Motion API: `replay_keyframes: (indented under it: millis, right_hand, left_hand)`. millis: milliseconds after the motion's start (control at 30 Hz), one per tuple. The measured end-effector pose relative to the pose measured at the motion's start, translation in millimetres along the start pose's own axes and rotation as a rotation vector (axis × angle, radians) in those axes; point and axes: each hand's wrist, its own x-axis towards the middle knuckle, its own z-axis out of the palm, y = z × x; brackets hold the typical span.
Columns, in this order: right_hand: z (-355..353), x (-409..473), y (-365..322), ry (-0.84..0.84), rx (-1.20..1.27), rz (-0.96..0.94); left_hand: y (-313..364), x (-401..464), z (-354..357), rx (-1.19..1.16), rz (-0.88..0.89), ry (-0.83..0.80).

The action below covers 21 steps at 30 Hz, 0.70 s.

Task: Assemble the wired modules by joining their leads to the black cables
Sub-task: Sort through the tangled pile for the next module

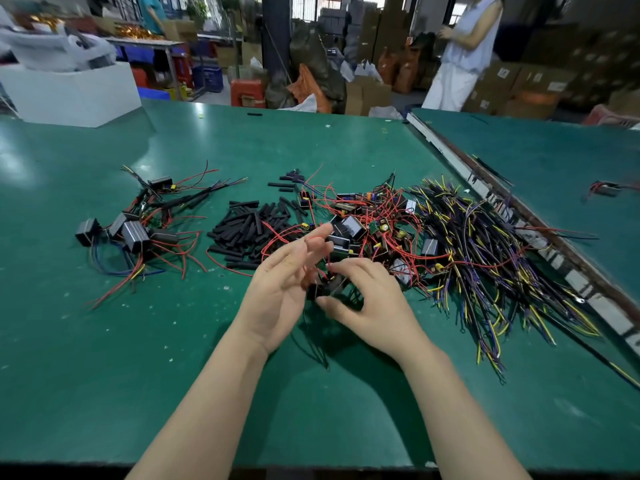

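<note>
Honestly, main risk is tangling: the right hand (372,299) works just at the near edge of the heap of loose modules (360,230) with red leads, and any pull on one lead probably drags neighbours along or snags a loop. Second risk: picking the wrong wire, since the red leads (277,237) cross each other everywhere and the bundle of black cables (485,251) with yellow and purple tips lies touching the module heap on its right side. Third: a weak joint if the stripped ends slip, because the view is motion-blurred here and I cannot tell how firm the hold is. Pose: left hand (284,289) is palm-up, tilted inward, its fingers (317,237) spread and mostly extended, a thin red lead running across the fingertips; it looks loosely draped, not pinched. Right hand is palm-down, fingers curled around a small black part (320,291), thumb underneath, so it seems closed on it; whether that is a module or a sleeve I cannot tell. Both forearms come in from the near desk (104,341) edge, converging mid-desk. Black sleeve pieces (249,226) sit piled just left of the hands; apparently finished assemblies (138,230) lie well apart on the far left.
</note>
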Motion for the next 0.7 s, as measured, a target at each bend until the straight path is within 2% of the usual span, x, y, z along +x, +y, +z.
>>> replay_keyframes:
  millis: [67,167,300,400,467,567,700]
  right_hand:
    - [0,1,1,0.049,0.013,-0.021]
    - [-4,2,1,0.192,0.064,-0.077]
    - [-14,4,-1,0.546,0.058,-0.073]
    - [-19,3,-4,0.765,0.073,-0.064]
    - [-23,2,-7,0.818,0.157,-0.001]
    - [-27,6,-10,0.791,0.524,0.266]
    - [-39,11,-10,0.739,1.419,0.542]
  left_hand:
    - [2,1,-3,-0.08,-0.032,-0.016]
    - [2,2,-4,-0.103,-0.018,0.061]
    - [3,3,-3,-0.074,-0.002,0.202]
    - [0,2,-2,0.083,-0.021,0.163]
    - [-5,-1,-1,0.385,-0.006,0.103]
    - [-18,-5,-1,0.858,0.085,-0.037]
    - [-27,-11,-2,1.292,0.276,-0.171]
